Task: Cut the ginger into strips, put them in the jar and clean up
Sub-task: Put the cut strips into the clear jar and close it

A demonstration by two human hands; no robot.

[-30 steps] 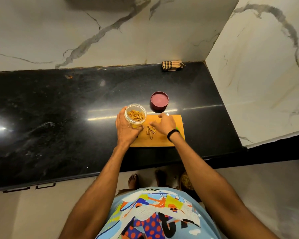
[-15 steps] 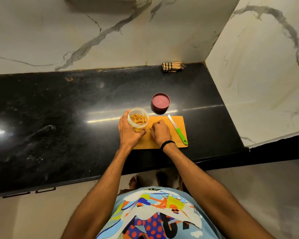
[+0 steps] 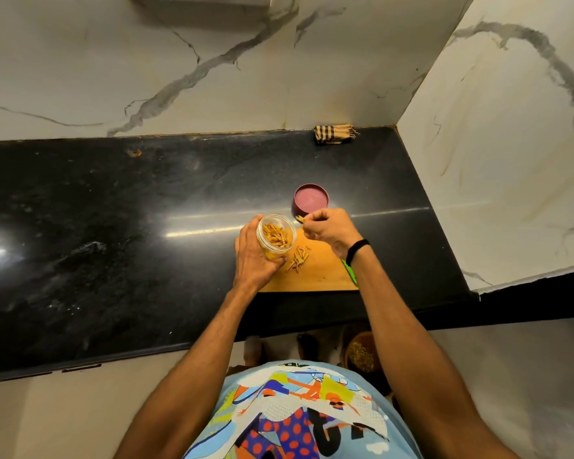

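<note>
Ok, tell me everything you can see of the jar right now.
The jar is small, round, clear, plastic-looking and wide-mouthed, open at the top. It is partly filled with orange-yellow ginger strips. It is tilted, mouth up and toward the right hand, which pinches more strips beside the rim without touching it. The left hand grips its lower body at the left end of the cutting board; its base is hidden.

Holds the jar [image 3: 275, 238] in the left hand [image 3: 254, 261] over the left end of the cutting board [image 3: 318, 274], with loose ginger strips [image 3: 299, 260] on the board just right of it. Pinches a strip [image 3: 299, 219] in the right hand [image 3: 328, 228] beside the jar's mouth, before the lid [image 3: 311, 203], with the knife [image 3: 352, 272] at the board's right edge and the cloth [image 3: 333, 134] far behind.
</note>
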